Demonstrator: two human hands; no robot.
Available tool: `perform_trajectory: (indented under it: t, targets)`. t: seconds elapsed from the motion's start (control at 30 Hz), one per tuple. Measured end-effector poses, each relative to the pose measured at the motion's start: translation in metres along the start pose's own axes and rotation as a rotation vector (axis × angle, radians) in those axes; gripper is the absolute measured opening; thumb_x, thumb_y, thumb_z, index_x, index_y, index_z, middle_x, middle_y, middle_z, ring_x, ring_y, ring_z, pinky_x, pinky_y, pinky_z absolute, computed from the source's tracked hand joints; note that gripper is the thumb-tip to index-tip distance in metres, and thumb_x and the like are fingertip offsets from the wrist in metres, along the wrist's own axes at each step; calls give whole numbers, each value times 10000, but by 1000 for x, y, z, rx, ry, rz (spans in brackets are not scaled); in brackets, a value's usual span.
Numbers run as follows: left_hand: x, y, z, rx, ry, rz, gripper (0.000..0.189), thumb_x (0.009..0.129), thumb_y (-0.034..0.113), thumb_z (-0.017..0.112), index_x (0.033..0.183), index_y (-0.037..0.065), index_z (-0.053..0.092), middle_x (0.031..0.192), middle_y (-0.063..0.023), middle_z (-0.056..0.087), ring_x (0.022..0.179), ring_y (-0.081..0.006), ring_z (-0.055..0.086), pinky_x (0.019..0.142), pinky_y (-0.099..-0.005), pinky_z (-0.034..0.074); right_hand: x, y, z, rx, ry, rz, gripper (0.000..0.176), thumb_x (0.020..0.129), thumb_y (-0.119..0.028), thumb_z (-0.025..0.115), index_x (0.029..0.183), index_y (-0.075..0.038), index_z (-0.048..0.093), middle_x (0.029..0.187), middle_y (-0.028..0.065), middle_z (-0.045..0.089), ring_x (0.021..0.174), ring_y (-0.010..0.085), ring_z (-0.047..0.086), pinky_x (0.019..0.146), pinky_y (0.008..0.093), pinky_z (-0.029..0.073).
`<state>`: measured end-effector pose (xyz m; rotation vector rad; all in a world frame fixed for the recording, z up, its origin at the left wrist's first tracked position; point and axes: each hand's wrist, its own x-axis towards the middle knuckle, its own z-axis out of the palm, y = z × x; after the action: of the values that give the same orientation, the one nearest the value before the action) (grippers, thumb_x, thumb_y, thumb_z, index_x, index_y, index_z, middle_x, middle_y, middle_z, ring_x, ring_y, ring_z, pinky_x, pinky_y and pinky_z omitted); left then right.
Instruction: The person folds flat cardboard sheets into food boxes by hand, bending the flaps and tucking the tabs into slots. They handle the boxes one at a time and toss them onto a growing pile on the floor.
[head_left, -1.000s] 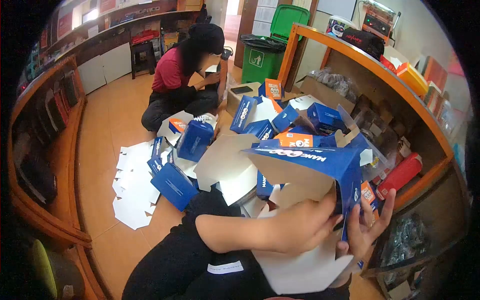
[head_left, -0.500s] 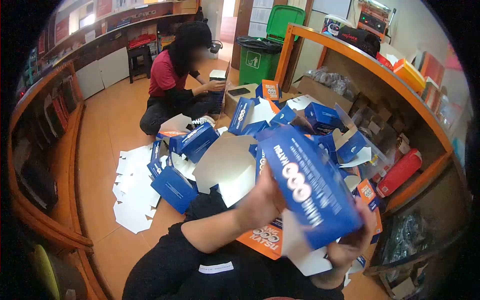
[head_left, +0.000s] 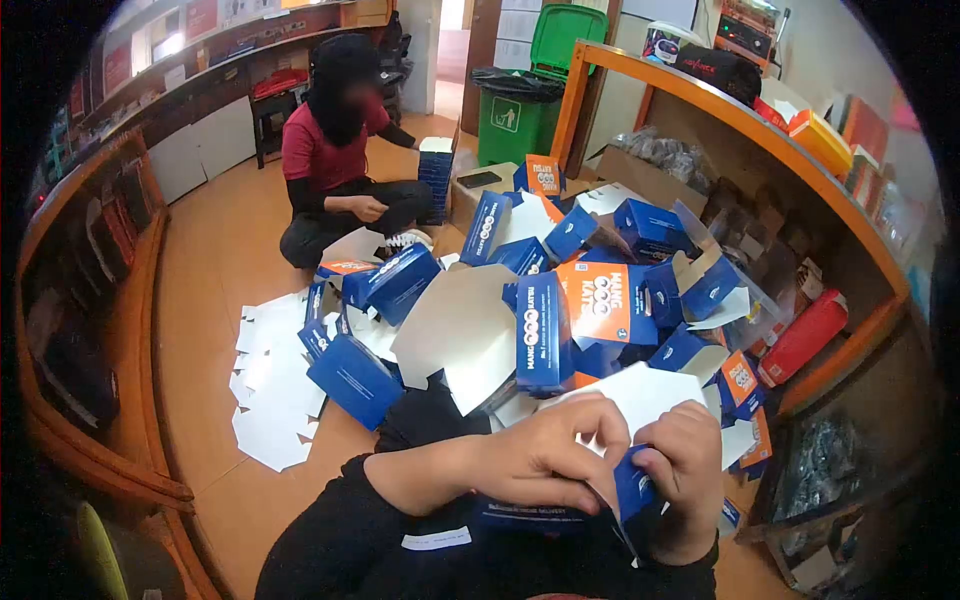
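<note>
Low over my lap, both hands work on a blue cardboard box (head_left: 530, 515) with a white inside flap (head_left: 640, 390) standing up. My left hand (head_left: 560, 450) pinches a blue and white edge of it between thumb and fingers. Close beside it, my right hand (head_left: 685, 465) is closed on a small blue tab (head_left: 632, 485) of the same box. My hands hide much of the box. Just beyond stand an upright blue box (head_left: 543, 335) with white lettering and a box with an orange panel (head_left: 600, 300).
Blue, orange and white boxes (head_left: 400, 280) are heaped ahead. Flat white card (head_left: 275, 390) lies on the floor at left. A person (head_left: 335, 150) sits cross-legged beside a stack of flat boxes (head_left: 435, 180). A wooden-framed shelf (head_left: 740, 130) borders the right; a green bin (head_left: 515, 120) stands behind.
The box in my hands has come down towards my lap and turned, its large lettered side no longer facing me. The other person has straightened up, one arm reaching towards the stack.
</note>
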<state>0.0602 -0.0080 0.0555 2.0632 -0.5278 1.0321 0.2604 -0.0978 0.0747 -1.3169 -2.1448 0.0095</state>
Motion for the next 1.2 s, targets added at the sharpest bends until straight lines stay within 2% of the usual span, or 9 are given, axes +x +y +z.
perform_trajectory:
  t: [0.13,0.23,0.33,0.47,0.63,0.8,0.97,1.03,1.2]
  targets:
    - [-4,-2,23,-52,215,-275,301,803,235,642,1016,36,568,961,-91,483,804,-227,522,707,-279,400,9,-22,-13,-146,36,-128,158,656,-238,708,752,-134,638,553,-17,478,552,189,442,612,360,321]
    - [-8,4,22,-345,3,-622,452,837,207,591,1211,27,412,1045,-166,522,861,-302,571,720,-316,449,7,-41,-15,-159,61,-111,265,610,-164,723,866,-200,666,572,-64,476,614,162,434,674,356,339]
    - [-13,4,17,-313,-263,-611,381,856,183,553,1180,16,440,1020,-195,556,893,-293,583,748,-335,457,-3,-39,-5,-69,278,-208,292,587,-179,736,863,-246,669,636,-78,482,682,161,438,760,386,361]
    - [-21,1,11,-155,60,-500,252,831,148,593,1051,28,570,813,-106,642,674,-163,627,599,-253,474,-39,-18,12,-1,823,-215,228,703,-352,678,920,-305,627,843,-11,401,881,217,405,846,407,368]
    - [-19,6,16,24,114,-594,184,781,179,658,918,64,613,772,-73,646,660,-179,626,605,-254,475,-26,-5,31,95,1006,7,530,726,-479,643,1031,-58,538,931,102,428,871,213,427,722,374,374]
    - [-27,-9,21,103,29,-518,229,749,279,694,883,115,605,681,-69,614,600,-241,609,530,-294,444,-51,6,30,573,389,103,554,704,-526,650,941,-27,611,725,67,520,641,176,452,572,289,332]
    - [-26,-12,27,50,3,-564,133,792,198,647,853,91,598,681,-73,609,587,-220,601,516,-294,426,-47,3,26,652,349,232,451,663,-455,716,801,-39,609,734,86,564,647,160,499,533,270,342]
    - [-26,-16,28,48,-21,-616,104,811,167,622,856,75,605,704,-75,615,609,-210,608,534,-286,434,-52,-8,32,755,608,217,364,533,-329,794,681,-62,595,680,48,552,612,174,505,528,300,363]
    - [-23,-25,36,-61,24,-566,150,859,218,547,949,106,588,710,-104,612,669,-262,617,615,-303,463,-38,-4,7,293,78,35,283,487,-146,790,729,-87,655,603,20,475,537,181,466,492,299,359]
